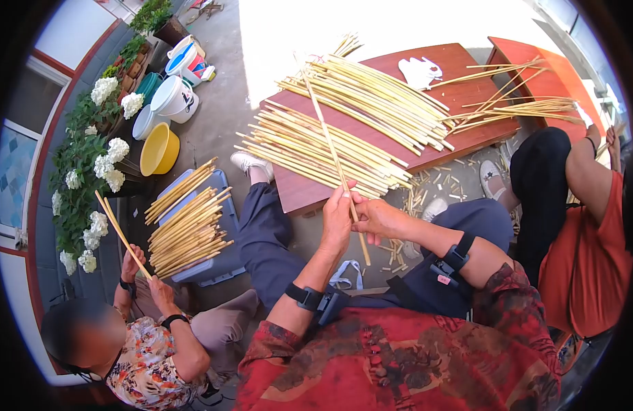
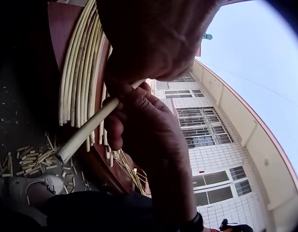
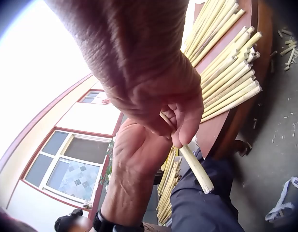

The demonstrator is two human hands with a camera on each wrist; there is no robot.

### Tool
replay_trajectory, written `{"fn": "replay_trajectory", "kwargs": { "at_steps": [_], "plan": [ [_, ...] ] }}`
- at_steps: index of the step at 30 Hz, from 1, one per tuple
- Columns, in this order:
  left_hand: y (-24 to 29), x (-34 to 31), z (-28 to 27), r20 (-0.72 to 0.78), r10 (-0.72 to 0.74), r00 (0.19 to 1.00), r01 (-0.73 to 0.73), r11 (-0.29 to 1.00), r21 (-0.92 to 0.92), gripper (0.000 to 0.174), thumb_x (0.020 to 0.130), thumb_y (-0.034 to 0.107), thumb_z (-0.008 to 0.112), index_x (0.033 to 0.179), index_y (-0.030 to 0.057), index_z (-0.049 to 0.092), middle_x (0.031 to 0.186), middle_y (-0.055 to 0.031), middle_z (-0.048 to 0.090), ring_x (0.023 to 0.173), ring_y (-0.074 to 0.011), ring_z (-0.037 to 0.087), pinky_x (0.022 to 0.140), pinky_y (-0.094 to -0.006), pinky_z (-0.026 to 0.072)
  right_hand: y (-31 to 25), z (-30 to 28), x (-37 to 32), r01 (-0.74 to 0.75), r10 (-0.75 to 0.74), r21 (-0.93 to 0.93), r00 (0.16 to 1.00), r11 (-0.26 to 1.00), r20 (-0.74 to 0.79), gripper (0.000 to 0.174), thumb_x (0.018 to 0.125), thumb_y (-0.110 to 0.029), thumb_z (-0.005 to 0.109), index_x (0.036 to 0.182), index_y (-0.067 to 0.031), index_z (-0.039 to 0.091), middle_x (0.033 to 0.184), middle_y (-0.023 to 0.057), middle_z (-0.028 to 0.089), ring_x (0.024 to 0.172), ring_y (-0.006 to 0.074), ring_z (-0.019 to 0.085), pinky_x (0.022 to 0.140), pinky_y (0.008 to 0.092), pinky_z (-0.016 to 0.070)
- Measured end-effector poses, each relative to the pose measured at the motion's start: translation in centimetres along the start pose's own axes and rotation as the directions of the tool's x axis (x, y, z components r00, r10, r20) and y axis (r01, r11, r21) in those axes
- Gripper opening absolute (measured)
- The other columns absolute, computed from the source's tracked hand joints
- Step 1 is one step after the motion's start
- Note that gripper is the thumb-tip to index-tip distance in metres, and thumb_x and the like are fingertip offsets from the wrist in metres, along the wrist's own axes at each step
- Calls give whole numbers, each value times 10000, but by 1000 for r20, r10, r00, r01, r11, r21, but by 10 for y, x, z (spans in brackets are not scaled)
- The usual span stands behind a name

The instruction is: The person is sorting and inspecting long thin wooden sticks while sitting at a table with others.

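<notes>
A long pale stalk [image 1: 323, 123] slants over the table edge, its lower end pointing down toward the lap. My left hand [image 1: 336, 222] grips it, and my right hand [image 1: 383, 219] pinches it just beside and below. In the left wrist view the cut end of the stalk [image 2: 86, 131] sticks out past the fingers of the right hand [image 2: 156, 130]. The right wrist view has the right hand [image 3: 154, 87] in front, fingers around the stalk [image 3: 196, 169], with the left hand [image 3: 137, 159] behind it. Rows of stalks [image 1: 330, 147] lie on the red table [image 1: 299, 198].
Cut pieces [image 1: 416, 198] litter the ground under the table. At left, a person [image 1: 152, 342] holds stalks near a bundle [image 1: 189, 240] on a blue bin [image 1: 220, 185]. Another person [image 1: 583, 253] sits at right. Buckets [image 1: 174, 99] and flowers [image 1: 100, 164] stand back left.
</notes>
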State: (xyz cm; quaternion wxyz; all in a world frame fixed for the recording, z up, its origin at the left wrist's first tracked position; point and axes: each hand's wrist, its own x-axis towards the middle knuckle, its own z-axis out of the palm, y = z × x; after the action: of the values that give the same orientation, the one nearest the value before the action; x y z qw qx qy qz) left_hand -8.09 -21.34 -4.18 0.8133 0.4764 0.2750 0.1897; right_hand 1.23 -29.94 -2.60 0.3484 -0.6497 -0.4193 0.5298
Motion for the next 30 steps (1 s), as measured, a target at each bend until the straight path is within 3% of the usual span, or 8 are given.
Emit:
{"fn": "replay_trajectory", "kwargs": {
  "at_steps": [7,9,13,19,21,22,25,30],
  "plan": [
    [2,18,-26,-41,-64,997,59,992,-116,279,901,150,340,1081,-47,422,769,-60,521,764,-190,551,710,-340,482,9,4,4,-5,19,-149,995,989,95,177,808,-136,494,836,39,500,603,106,551,477,158,572,424,278,479],
    [4,27,-39,-119,-59,991,22,955,-295,259,901,145,351,1059,-36,447,753,-58,528,748,-197,557,710,-370,493,10,5,3,-5,32,-190,989,982,143,181,807,-132,495,837,47,497,605,112,552,481,162,574,426,283,481],
    [6,33,-56,-147,-95,985,62,975,-215,257,897,150,362,1070,-26,433,769,-55,523,742,-186,554,690,-364,498,10,9,0,-91,120,-109,950,990,289,172,818,-136,520,872,25,491,640,76,543,491,138,569,413,264,464],
    [-15,30,-57,-109,-217,970,189,956,-225,204,870,185,457,996,30,501,821,-57,567,787,-187,563,701,-376,480,7,-4,5,-40,69,-381,996,924,63,202,790,-159,563,904,-6,496,707,137,580,567,242,594,548,358,476],
    [-23,35,-60,-112,-200,973,173,961,-216,192,868,195,464,980,43,500,857,-67,576,807,-193,567,701,-378,472,7,-2,4,-15,-54,-701,996,713,-77,186,776,-139,527,875,14,490,788,171,594,754,285,600,638,384,471],
    [-24,37,-60,-148,-205,967,172,962,-210,190,870,195,460,980,44,496,869,-69,577,812,-196,568,704,-377,470,3,-3,3,-39,-27,-692,996,721,-84,183,758,-109,514,903,0,488,837,179,589,836,303,580,662,393,470],
    [-29,47,-65,-217,-200,956,153,965,-214,183,879,193,446,974,42,489,889,-88,576,814,-199,571,690,-354,461,14,-4,10,14,-193,-768,971,640,-143,174,736,-69,506,897,-5,493,854,174,579,804,316,584,663,396,474],
    [-28,73,-85,-274,-245,930,218,968,-128,176,879,151,419,956,7,482,918,-134,573,838,-242,576,707,-383,489,4,-11,7,18,-192,-798,974,602,-123,165,716,-29,490,880,-7,492,853,167,562,790,319,585,640,394,482]
  ]
}}
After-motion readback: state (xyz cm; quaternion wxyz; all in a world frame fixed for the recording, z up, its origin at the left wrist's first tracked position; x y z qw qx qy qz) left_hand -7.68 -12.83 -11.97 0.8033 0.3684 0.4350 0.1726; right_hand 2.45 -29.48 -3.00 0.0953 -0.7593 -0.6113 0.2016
